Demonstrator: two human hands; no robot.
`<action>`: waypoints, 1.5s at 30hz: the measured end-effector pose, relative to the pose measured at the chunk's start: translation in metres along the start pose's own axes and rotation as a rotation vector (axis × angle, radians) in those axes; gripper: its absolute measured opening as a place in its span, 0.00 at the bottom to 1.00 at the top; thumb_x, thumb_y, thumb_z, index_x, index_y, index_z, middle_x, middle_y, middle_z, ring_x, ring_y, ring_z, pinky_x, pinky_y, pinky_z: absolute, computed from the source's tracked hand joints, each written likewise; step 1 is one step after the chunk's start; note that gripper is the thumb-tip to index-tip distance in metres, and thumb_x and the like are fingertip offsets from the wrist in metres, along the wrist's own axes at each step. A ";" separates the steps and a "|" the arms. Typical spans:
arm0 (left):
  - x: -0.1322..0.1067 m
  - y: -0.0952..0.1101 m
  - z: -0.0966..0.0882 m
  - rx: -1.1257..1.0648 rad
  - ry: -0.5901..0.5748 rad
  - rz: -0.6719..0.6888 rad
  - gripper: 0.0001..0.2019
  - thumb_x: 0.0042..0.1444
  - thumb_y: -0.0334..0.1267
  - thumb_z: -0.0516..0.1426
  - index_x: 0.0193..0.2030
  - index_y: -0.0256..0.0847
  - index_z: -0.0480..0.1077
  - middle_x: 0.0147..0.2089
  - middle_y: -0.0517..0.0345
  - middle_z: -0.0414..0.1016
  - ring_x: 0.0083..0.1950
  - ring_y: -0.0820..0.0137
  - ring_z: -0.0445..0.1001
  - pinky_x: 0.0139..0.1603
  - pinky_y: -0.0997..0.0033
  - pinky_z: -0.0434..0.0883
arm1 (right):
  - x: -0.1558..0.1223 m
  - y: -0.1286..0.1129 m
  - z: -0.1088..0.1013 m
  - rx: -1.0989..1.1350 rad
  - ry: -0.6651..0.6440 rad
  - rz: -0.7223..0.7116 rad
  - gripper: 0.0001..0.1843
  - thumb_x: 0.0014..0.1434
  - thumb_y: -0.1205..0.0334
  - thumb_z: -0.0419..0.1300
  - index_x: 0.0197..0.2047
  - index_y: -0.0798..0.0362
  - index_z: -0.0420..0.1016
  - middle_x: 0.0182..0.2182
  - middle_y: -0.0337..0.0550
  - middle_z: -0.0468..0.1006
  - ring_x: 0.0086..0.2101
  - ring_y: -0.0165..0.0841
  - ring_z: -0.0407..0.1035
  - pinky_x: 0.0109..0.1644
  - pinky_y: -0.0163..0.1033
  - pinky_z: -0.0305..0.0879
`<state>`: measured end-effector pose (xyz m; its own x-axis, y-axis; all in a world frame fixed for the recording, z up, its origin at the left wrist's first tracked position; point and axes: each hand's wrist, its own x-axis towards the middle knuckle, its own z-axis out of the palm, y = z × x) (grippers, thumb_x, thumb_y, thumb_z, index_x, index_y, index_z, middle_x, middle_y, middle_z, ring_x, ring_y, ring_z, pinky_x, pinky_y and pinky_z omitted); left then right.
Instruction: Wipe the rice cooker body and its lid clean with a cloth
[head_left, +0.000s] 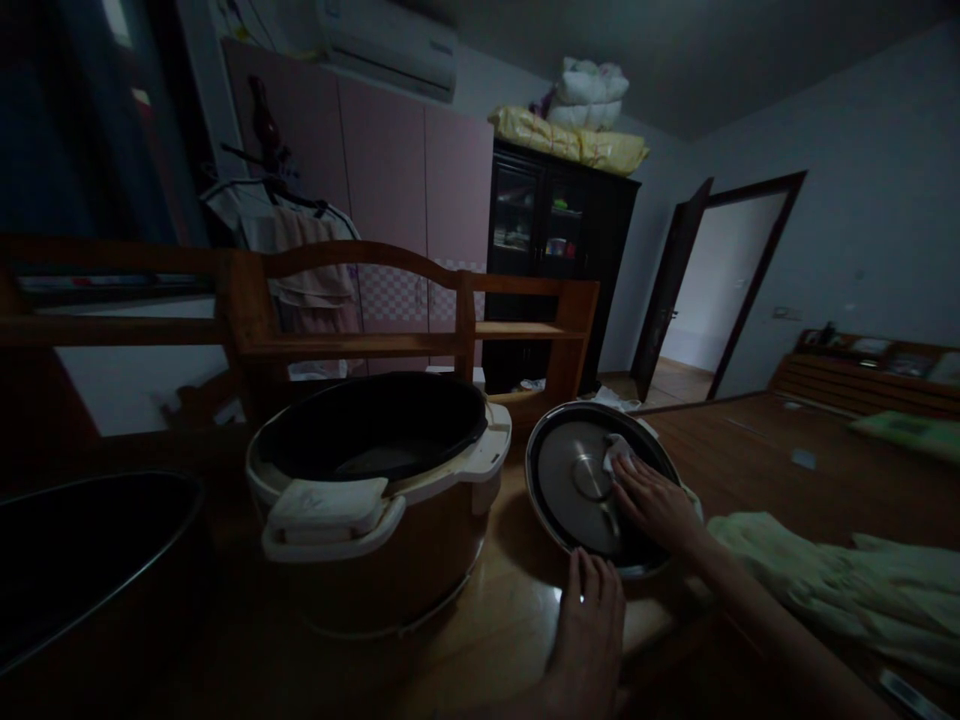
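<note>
A wooden table point(514, 610) (its top glossy) carries a white-rimmed cooker point(420, 535) and a round metal lid point(566, 485).

Narrow gap between cooker point(431, 545) and lid point(566, 490)

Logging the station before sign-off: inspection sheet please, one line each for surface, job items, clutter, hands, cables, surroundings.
Surface: wooden desk, glossy, dimly lit.
Job items: open cooker with dark interior; lid to its right, metal face showing; white cloth against that face.
Clutter: dark vessel at far left, cut off by the frame; pale green fabric at right.
Hands: right hand holds the white cloth on the lid; left hand at the lid's near rim, grip unclear.
Cables: thin pale line along the cooker's base, cord or trim, cannot tell.
Surroundings: pink wardrobe, dark cabinet, air conditioner, open door.
</note>
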<state>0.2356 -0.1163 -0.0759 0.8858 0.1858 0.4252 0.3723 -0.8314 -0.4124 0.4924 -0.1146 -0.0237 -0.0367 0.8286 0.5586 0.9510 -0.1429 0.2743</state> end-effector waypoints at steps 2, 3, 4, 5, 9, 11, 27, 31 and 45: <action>0.001 0.000 0.002 0.005 -0.006 0.013 0.52 0.45 0.70 0.54 0.67 0.30 0.57 0.65 0.40 0.62 0.66 0.44 0.56 0.70 0.41 0.49 | 0.007 0.003 0.002 0.011 -0.013 -0.005 0.27 0.69 0.54 0.46 0.66 0.58 0.63 0.63 0.55 0.66 0.62 0.44 0.60 0.64 0.53 0.61; 0.002 0.001 0.003 0.007 -0.009 0.015 0.52 0.45 0.70 0.54 0.67 0.30 0.57 0.65 0.40 0.62 0.66 0.43 0.57 0.69 0.40 0.49 | 0.011 0.004 0.003 0.016 -0.019 -0.006 0.27 0.69 0.54 0.46 0.66 0.58 0.62 0.63 0.55 0.66 0.62 0.44 0.60 0.64 0.54 0.61; 0.002 0.002 0.005 0.008 -0.012 0.013 0.52 0.45 0.70 0.54 0.67 0.29 0.57 0.65 0.40 0.62 0.66 0.43 0.57 0.69 0.40 0.49 | 0.015 0.005 0.004 0.020 -0.025 -0.006 0.27 0.70 0.54 0.45 0.66 0.58 0.62 0.63 0.55 0.65 0.63 0.45 0.60 0.64 0.54 0.61; 0.003 0.003 0.007 0.007 -0.016 0.007 0.52 0.45 0.70 0.54 0.67 0.29 0.57 0.65 0.40 0.62 0.66 0.43 0.56 0.69 0.40 0.49 | 0.019 0.004 0.004 0.025 -0.030 -0.005 0.27 0.70 0.54 0.45 0.66 0.58 0.61 0.63 0.56 0.65 0.63 0.45 0.59 0.64 0.54 0.60; 0.004 0.006 0.013 -0.004 -0.007 -0.015 0.53 0.43 0.71 0.54 0.66 0.29 0.58 0.64 0.39 0.63 0.65 0.44 0.58 0.69 0.40 0.49 | 0.035 -0.002 0.003 0.048 -0.040 -0.008 0.28 0.70 0.52 0.44 0.66 0.58 0.61 0.64 0.56 0.64 0.64 0.45 0.57 0.66 0.54 0.57; 0.003 0.006 0.014 -0.006 0.014 -0.024 0.52 0.44 0.71 0.54 0.66 0.30 0.59 0.64 0.39 0.63 0.65 0.44 0.59 0.69 0.41 0.49 | 0.042 -0.006 0.001 0.063 -0.041 -0.012 0.28 0.70 0.51 0.44 0.67 0.57 0.61 0.65 0.54 0.63 0.65 0.45 0.55 0.67 0.54 0.55; 0.002 0.006 0.015 -0.044 0.005 -0.029 0.50 0.44 0.70 0.55 0.65 0.30 0.61 0.64 0.42 0.65 0.65 0.46 0.59 0.68 0.44 0.50 | 0.066 -0.065 -0.004 0.216 -0.106 -0.155 0.30 0.71 0.55 0.44 0.72 0.57 0.50 0.69 0.53 0.52 0.69 0.44 0.42 0.69 0.56 0.50; 0.001 0.008 0.020 -0.069 -0.004 -0.009 0.48 0.46 0.67 0.56 0.65 0.29 0.62 0.65 0.38 0.64 0.66 0.44 0.57 0.68 0.40 0.48 | 0.059 -0.090 -0.015 0.272 -0.140 -0.245 0.29 0.70 0.57 0.46 0.71 0.55 0.52 0.68 0.51 0.57 0.68 0.43 0.44 0.69 0.55 0.52; -0.001 0.011 0.028 -0.114 0.006 -0.016 0.43 0.45 0.68 0.56 0.60 0.36 0.69 0.63 0.42 0.67 0.65 0.45 0.56 0.66 0.40 0.48 | 0.041 -0.102 -0.039 0.405 -0.236 -0.358 0.25 0.71 0.59 0.47 0.68 0.53 0.60 0.67 0.49 0.59 0.67 0.40 0.50 0.68 0.50 0.55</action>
<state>0.2467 -0.1110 -0.1036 0.8783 0.1967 0.4358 0.3521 -0.8827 -0.3112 0.3815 -0.0870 0.0019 -0.3518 0.8920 0.2840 0.9353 0.3475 0.0673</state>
